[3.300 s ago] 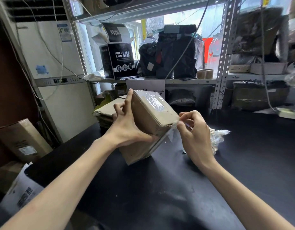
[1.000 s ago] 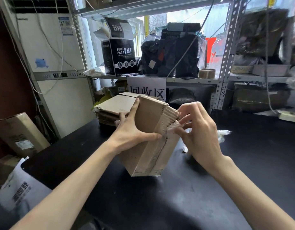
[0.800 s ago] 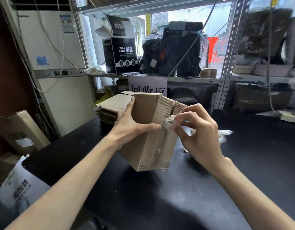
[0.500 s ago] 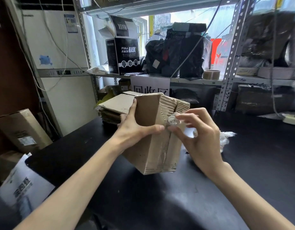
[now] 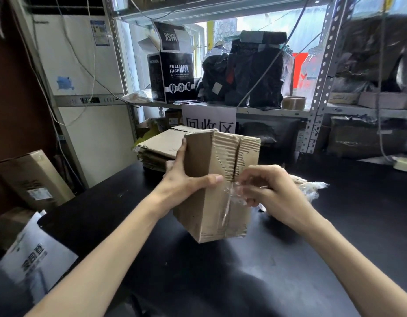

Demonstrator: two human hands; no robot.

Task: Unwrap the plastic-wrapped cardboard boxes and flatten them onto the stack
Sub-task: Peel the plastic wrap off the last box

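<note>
A brown cardboard box [image 5: 209,209] stands on end on the black table [image 5: 220,282], its top torn along the seam. My left hand [image 5: 186,179] grips its left side, thumb across the front. My right hand [image 5: 271,191] pinches a strip of clear plastic tape [image 5: 232,193] that runs down the box's front seam. Behind the box lies a stack of flattened cardboard [image 5: 159,147]. A crumpled wad of clear plastic wrap [image 5: 312,188] sits on the table behind my right hand.
A metal shelf rack [image 5: 317,88] at the back holds a black mask box [image 5: 172,74], dark bags [image 5: 243,72] and a tape roll [image 5: 293,102]. A white paper sign [image 5: 209,120] hangs under the shelf. Cardboard boxes [image 5: 30,179] stand on the floor at left.
My right hand has pulled the tape strip down the box's front seam, from near the top to mid-height. The box is turned more upright than 3 seconds ago; my left hand keeps its grip.
</note>
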